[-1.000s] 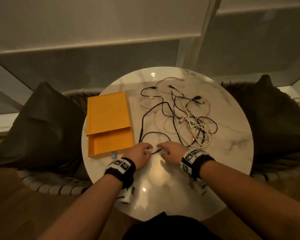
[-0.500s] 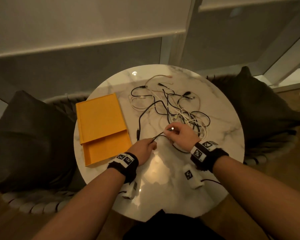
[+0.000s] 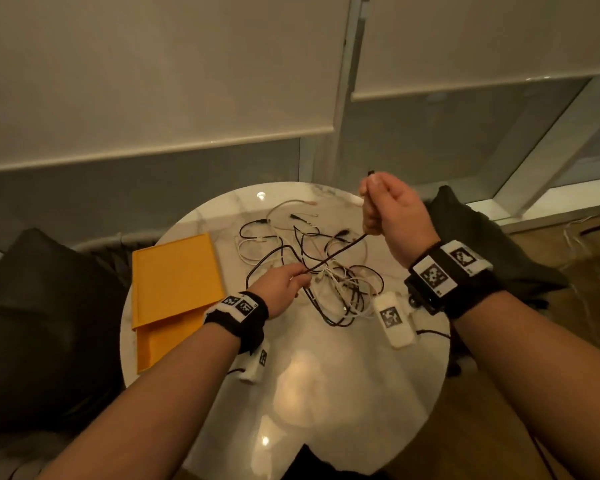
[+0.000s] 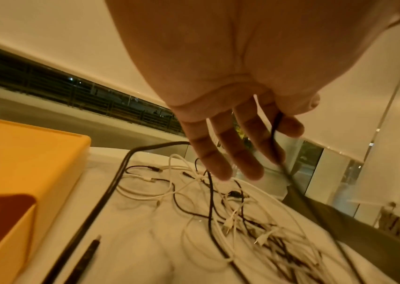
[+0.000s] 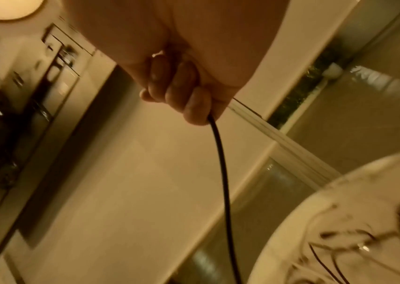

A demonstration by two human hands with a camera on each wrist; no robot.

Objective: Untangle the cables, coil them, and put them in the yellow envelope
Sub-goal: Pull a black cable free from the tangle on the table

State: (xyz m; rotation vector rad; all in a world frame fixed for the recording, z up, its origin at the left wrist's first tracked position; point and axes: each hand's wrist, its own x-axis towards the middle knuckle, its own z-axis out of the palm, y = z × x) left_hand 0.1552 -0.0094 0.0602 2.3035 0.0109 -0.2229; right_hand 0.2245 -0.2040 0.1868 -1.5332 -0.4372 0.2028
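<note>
A black cable (image 3: 340,252) is fisted near its plug by the raised right hand (image 3: 392,211). Below that grip it is pinched by the left hand (image 3: 281,284), probably to draw it taut and clear of the tangled cables (image 3: 329,271) beneath.

Envelope (image 3: 175,282) lies left of cables (image 3: 329,271) on table (image 3: 343,393).

Head view looks down over the table (image 3: 326,393), wrist views close along each hand, all sharing the cables (image 3: 329,271).

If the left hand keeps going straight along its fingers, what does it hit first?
Most likely the tangle of cables on the table: the left hand, pinching the black cable, points at it from close by. Depth is unclear; the fingers seem slightly above the pile.
</note>
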